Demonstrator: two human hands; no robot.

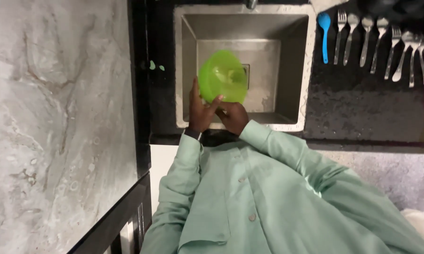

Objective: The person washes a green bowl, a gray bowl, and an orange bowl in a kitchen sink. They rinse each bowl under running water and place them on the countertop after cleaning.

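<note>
Both hands are wrapped around the green plastic bowl (222, 76) over the steel sink (296, 66), left hand (201, 112) fingers gripping its rim, right hand (234, 116) cupped beneath; best kept tilted basinward.

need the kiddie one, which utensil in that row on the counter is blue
The blue spoon, at the row's end nearest the sink; the rest are metal forks and spoons, plus one pink piece.

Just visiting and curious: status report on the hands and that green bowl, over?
Left hand and right hand both gripping green bowl. Bowl tilted above steel sink. Nothing in the way.
</note>
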